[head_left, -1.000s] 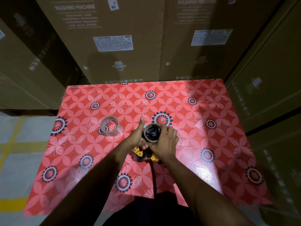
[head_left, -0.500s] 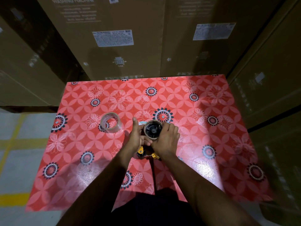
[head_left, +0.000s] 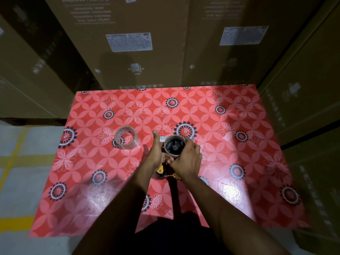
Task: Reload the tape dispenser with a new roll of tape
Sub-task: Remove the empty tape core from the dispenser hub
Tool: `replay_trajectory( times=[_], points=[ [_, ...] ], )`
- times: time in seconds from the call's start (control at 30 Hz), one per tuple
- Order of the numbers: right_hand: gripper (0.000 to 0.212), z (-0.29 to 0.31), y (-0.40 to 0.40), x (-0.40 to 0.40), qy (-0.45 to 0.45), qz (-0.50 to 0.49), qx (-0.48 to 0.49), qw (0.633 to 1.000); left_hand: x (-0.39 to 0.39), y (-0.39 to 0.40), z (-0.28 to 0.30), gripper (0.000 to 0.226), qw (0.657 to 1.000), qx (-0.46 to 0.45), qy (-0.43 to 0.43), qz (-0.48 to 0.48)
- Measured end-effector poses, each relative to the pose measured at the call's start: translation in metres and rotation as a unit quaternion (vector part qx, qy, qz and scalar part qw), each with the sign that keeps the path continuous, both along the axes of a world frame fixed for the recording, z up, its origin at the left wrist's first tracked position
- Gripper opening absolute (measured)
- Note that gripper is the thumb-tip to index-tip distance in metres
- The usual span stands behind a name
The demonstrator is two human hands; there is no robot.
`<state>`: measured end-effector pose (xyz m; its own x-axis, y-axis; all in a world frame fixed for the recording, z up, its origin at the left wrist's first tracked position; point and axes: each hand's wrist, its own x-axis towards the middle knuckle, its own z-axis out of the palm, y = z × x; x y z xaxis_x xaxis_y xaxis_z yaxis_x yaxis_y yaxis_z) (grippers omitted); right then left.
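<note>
Two rolls in view, one dispenser. Left: clear tape roll point(head_left: 125, 137), glossy film on a brown card core, standing tilted on the red floral vinyl tablecloth point(head_left: 239, 153), well apart from the hands. Left hand point(head_left: 157, 150) curled around the tape dispenser point(head_left: 166, 167), thumb up. Dispenser: black ribbed hub, yellow and metal bits below, mostly hidden. Brown cardboard ring point(head_left: 174, 146) sits on the hub, probably a spent core. Right hand point(head_left: 187, 160) closed over the ring's right rim, fingers wrapped. Behind: several matte cardboard boxes point(head_left: 143, 43) with two white labels.
</note>
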<state>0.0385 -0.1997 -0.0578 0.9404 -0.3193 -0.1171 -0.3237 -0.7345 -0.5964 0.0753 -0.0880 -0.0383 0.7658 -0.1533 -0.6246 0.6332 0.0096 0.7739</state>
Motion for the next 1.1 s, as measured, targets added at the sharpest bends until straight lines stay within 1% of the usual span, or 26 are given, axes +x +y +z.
replay_trajectory(
  times=[0.07, 0.13, 0.2, 0.3, 0.33, 0.37, 0.4, 0.43, 0.47, 0.5, 0.53, 0.57, 0.63, 0.67, 0.7, 0.8, 0.87, 0.97, 1.1],
  points=[
    [0.085, -0.003, 0.001, 0.0, -0.018, -0.008, -0.025, 0.999, 0.0, 0.004, -0.008, 0.103, 1.0, -0.027, -0.003, -0.001],
    [0.08, -0.007, 0.001, 0.001, -0.036, -0.009, -0.005, 0.999, 0.0, 0.008, -0.011, 0.106, 0.999, -0.045, -0.011, -0.006],
    [0.087, -0.01, -0.001, -0.001, -0.044, 0.002, 0.026, 0.999, -0.001, 0.009, -0.012, 0.103, 0.999, -0.048, -0.016, -0.008],
    [0.101, -0.008, -0.004, -0.001, -0.038, 0.014, 0.061, 0.997, 0.0, 0.008, -0.012, 0.098, 0.998, -0.014, -0.028, -0.046],
    [0.105, -0.007, -0.005, 0.0, -0.03, 0.016, 0.071, 0.997, 0.0, 0.009, -0.013, 0.094, 0.997, 0.011, -0.032, -0.073],
    [0.107, -0.007, -0.006, 0.001, -0.024, 0.018, 0.078, 0.997, 0.001, 0.01, -0.012, 0.082, 0.993, 0.044, -0.043, -0.099],
    [0.106, -0.006, -0.007, 0.002, -0.02, 0.022, 0.081, 0.996, 0.003, 0.011, -0.011, 0.062, 0.986, 0.096, -0.068, -0.119],
    [0.104, -0.007, -0.008, 0.004, -0.012, 0.027, 0.084, 0.996, 0.005, 0.015, -0.012, 0.045, 0.971, 0.168, -0.107, -0.135],
    [0.102, -0.008, -0.01, 0.005, 0.001, 0.028, 0.09, 0.996, 0.006, 0.018, -0.011, 0.044, 0.943, 0.256, -0.153, -0.146],
    [0.101, -0.009, -0.011, 0.005, 0.01, 0.025, 0.097, 0.995, 0.007, 0.02, -0.012, 0.053, 0.912, 0.331, -0.189, -0.155],
    [0.098, -0.01, -0.012, 0.005, 0.012, 0.02, 0.102, 0.995, 0.006, 0.022, -0.012, 0.063, 0.885, 0.378, -0.21, -0.17],
    [0.091, -0.011, -0.011, 0.004, 0.001, 0.017, 0.103, 0.995, 0.003, 0.022, -0.014, 0.072, 0.873, 0.395, -0.213, -0.193],
    [0.071, -0.013, -0.01, 0.002, -0.033, 0.014, 0.106, 0.994, -0.006, 0.021, -0.019, 0.088, 0.885, 0.37, -0.177, -0.221],
    [0.064, -0.012, -0.009, 0.001, -0.048, 0.016, 0.11, 0.993, -0.01, 0.02, -0.023, 0.092, 0.891, 0.36, -0.174, -0.214],
    [0.063, -0.013, -0.009, 0.0, -0.059, 0.021, 0.116, 0.991, -0.013, 0.02, -0.028, 0.091, 0.891, 0.361, -0.189, -0.202],
    [0.07, -0.013, -0.013, -0.003, -0.076, 0.056, 0.139, 0.986, -0.017, 0.021, -0.037, 0.08, 0.868, 0.387, -0.24, -0.197],
    [0.075, -0.014, -0.015, -0.003, -0.082, 0.084, 0.15, 0.982, -0.016, 0.021, -0.04, 0.076, 0.853, 0.409, -0.25, -0.208],
    [0.084, -0.013, -0.016, 0.0, -0.064, 0.099, 0.148, 0.982, -0.017, 0.021, -0.042, 0.068, 0.854, 0.416, -0.244, -0.195],
    [0.087, -0.015, -0.019, -0.001, -0.063, 0.112, 0.154, 0.98, -0.019, 0.021, -0.044, 0.061, 0.842, 0.438, -0.247, -0.196]
  ],
)
